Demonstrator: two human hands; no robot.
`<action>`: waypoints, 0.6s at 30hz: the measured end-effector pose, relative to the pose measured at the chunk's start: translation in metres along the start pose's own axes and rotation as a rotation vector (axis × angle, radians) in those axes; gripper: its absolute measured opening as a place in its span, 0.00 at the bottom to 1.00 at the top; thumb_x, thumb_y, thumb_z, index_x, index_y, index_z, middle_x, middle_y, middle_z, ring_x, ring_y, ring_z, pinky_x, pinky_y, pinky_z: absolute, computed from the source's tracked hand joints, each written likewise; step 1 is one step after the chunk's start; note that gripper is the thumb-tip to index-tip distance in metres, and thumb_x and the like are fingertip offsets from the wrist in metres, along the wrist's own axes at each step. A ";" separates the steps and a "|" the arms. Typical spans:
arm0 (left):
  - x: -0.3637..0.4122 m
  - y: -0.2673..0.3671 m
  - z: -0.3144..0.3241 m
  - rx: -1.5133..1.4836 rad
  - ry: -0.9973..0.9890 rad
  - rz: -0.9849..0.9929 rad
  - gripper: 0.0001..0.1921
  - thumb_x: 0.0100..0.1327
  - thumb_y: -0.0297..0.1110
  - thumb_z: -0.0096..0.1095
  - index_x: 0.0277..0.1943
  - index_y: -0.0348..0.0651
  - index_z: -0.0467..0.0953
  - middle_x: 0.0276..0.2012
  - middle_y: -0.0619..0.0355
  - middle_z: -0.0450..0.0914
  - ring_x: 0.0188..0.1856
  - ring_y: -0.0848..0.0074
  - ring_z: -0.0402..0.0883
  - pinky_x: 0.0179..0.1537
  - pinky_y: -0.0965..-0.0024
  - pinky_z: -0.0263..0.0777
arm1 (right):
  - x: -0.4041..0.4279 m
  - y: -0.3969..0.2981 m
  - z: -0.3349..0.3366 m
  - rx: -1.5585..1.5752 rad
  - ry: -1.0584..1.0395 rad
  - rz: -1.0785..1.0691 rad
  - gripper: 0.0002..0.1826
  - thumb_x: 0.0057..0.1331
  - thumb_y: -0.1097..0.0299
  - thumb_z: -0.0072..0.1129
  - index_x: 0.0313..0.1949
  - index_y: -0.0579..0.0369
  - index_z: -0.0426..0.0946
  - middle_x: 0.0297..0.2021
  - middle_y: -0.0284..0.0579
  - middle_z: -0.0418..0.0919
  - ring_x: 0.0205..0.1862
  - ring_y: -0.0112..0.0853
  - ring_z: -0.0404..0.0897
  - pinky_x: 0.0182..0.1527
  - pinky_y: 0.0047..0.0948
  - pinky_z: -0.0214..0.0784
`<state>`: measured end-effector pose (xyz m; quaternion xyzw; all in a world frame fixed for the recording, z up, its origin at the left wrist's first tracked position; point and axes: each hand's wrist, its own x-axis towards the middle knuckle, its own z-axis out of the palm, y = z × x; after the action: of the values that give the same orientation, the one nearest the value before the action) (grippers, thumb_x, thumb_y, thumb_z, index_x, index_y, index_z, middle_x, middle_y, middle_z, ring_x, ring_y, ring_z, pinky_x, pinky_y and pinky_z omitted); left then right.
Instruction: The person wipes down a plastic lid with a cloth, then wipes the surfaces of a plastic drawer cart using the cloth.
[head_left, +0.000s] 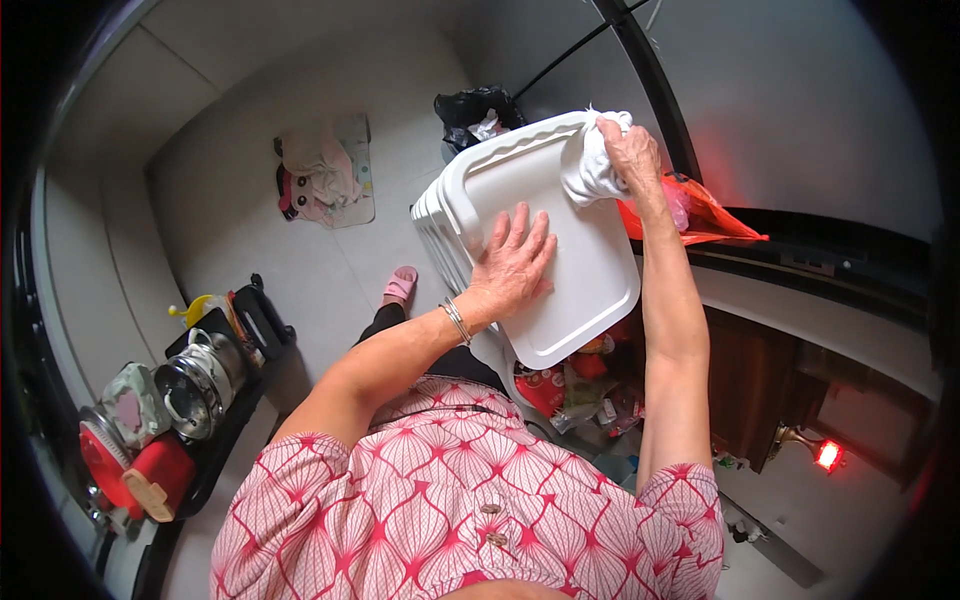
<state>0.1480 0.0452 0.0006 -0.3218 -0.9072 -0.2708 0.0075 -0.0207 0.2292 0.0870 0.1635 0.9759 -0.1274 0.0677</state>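
Note:
A white plastic storage unit stands before me, its pale rectangular top (585, 277) edged by a raised rim. My left hand (517, 259) lies flat on that top near its left side, fingers spread, a metal bangle on the wrist. At the far right corner my right hand (636, 154) grips a bunched white cloth (596, 172). The cloth hangs over the corner and touches the top. Stacked ridges (431, 232) show along the unit's left side; the rest of its body is hidden beneath the top.
Beyond the unit is a bin lined with a black bag (469, 109). An orange-red plastic bag (712, 214) sits right of my wrist. A mat (360, 187) with cloth lies on the floor. Pots (195, 390) line the left shelf; packages (585, 397) lie below right. A red lamp (829, 454) glows.

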 end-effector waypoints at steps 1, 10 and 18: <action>0.000 0.000 0.001 -0.007 -0.001 -0.007 0.38 0.51 0.51 0.68 0.62 0.41 0.66 0.67 0.46 0.59 0.71 0.49 0.51 0.69 0.46 0.42 | 0.000 -0.005 -0.001 -0.051 0.018 -0.022 0.40 0.60 0.38 0.46 0.41 0.74 0.78 0.48 0.71 0.74 0.51 0.58 0.76 0.53 0.48 0.67; 0.005 -0.002 0.007 -0.134 0.126 0.021 0.32 0.54 0.44 0.65 0.59 0.37 0.68 0.59 0.43 0.66 0.63 0.49 0.62 0.64 0.49 0.53 | -0.079 -0.116 0.055 -0.014 0.009 -0.695 0.22 0.58 0.50 0.60 0.40 0.55 0.81 0.42 0.46 0.77 0.48 0.44 0.71 0.45 0.42 0.73; 0.002 -0.002 0.008 -0.196 0.146 -0.044 0.31 0.56 0.45 0.63 0.60 0.40 0.68 0.58 0.45 0.67 0.62 0.51 0.61 0.63 0.51 0.52 | -0.090 -0.115 0.061 -0.033 0.124 -0.963 0.25 0.58 0.44 0.58 0.38 0.56 0.81 0.43 0.45 0.76 0.49 0.43 0.70 0.45 0.38 0.76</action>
<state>0.1469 0.0492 -0.0071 -0.2806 -0.8802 -0.3810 0.0363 0.0310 0.0801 0.0700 -0.3006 0.9447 -0.1188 -0.0546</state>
